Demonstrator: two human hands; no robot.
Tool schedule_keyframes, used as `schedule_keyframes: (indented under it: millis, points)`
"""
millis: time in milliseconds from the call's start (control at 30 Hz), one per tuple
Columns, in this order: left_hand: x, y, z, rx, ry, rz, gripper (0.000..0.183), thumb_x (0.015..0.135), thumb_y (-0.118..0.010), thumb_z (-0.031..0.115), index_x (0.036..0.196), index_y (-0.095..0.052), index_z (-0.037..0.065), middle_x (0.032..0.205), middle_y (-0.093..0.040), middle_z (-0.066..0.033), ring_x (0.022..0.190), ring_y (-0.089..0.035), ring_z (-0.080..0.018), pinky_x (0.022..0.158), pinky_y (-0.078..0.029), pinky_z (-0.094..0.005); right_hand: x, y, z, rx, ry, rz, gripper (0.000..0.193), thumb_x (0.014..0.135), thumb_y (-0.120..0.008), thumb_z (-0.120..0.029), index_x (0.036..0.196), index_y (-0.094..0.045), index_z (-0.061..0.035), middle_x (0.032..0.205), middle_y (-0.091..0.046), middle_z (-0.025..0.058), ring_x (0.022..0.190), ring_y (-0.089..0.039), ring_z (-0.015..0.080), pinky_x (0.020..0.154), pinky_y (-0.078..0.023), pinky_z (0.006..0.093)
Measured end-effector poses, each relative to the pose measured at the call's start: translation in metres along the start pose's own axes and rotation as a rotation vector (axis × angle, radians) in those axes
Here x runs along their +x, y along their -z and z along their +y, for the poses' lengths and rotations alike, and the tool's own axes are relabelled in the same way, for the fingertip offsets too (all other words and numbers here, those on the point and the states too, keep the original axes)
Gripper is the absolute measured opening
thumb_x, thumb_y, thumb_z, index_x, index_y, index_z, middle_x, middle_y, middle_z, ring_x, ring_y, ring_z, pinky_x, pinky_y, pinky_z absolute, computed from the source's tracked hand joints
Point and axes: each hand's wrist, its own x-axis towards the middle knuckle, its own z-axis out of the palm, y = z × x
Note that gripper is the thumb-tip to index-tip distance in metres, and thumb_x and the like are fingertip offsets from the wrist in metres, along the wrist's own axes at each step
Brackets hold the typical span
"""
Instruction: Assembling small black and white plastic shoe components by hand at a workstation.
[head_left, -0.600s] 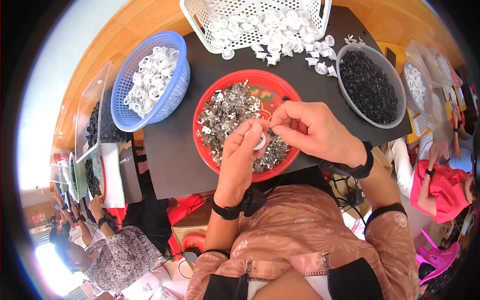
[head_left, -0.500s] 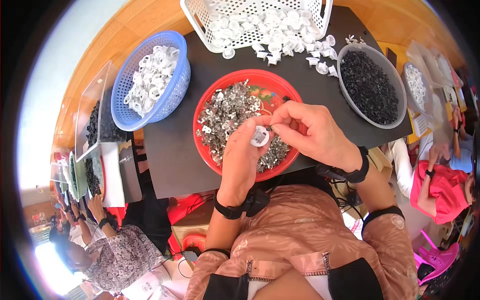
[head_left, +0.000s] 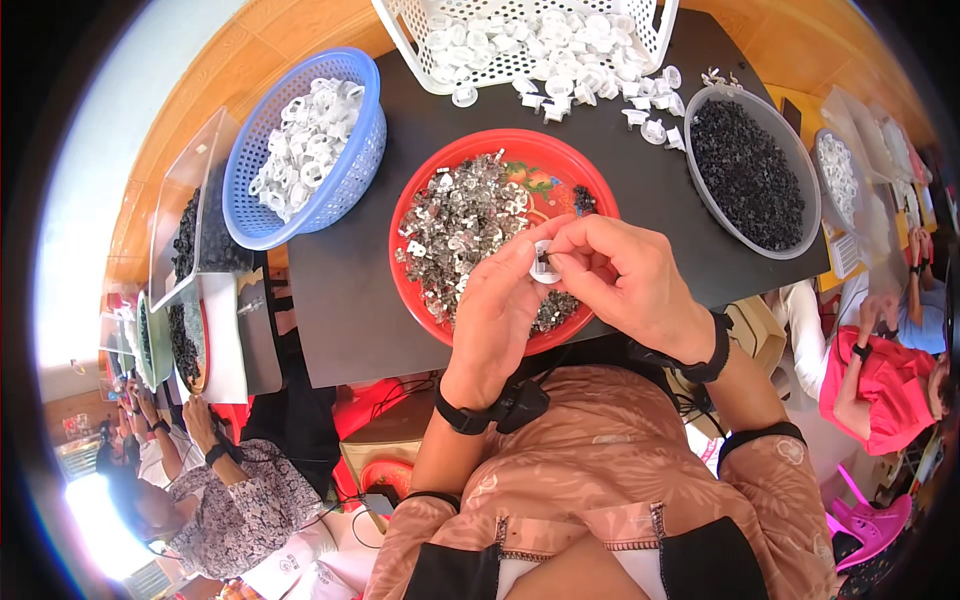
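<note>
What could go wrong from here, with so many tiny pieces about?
The white round part in the left hand, with the right hand working at it, is small; it might slip into the metal bits in the red bowl below. Loose white pieces lie outside the white basket, so a stray arm could scatter them. The grey tub sits near the table's edge, so a knock might spill its black bits.

a head-worn fisheye faces down over the table (head_left: 345,300).

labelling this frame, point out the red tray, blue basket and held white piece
Red tray (head_left: 505,140): head view, far rim.
Blue basket (head_left: 350,182): head view, right wall.
White piece (head_left: 542,275): head view, lower edge.
</note>
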Motion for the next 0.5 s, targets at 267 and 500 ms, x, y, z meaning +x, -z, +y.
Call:
schedule_keyframes:
  millis: [267,500]
  points:
    - [-0.0008,0.0070,-0.0021,-0.029,0.006,-0.061,0.042,0.101,-0.046,0.022,0.130,-0.051,-0.008,0.121,-0.060,-0.0133,0.109,-0.059,-0.0194,0.097,-0.046,-0.0356,0.0016,-0.0021,0.0003,-0.159,0.113,0.018,0.010,0.084,-0.066,-0.006,0.090,-0.058,-0.0027,0.079,-0.064,0.0079,0.059,-0.059,0.0192,0.055,-0.048,0.0312]
    - [-0.0025,0.0098,-0.0044,-0.029,0.000,-0.040,0.043,0.101,-0.048,0.023,0.130,-0.050,-0.008,0.120,-0.060,-0.0128,0.107,-0.060,-0.0186,0.096,-0.047,-0.0353,0.0015,-0.0044,0.0013,-0.284,0.172,0.049,0.010,0.083,-0.066,-0.007,0.088,-0.058,-0.0047,0.078,-0.064,0.0074,0.062,-0.060,0.0250,0.061,-0.047,0.0348]
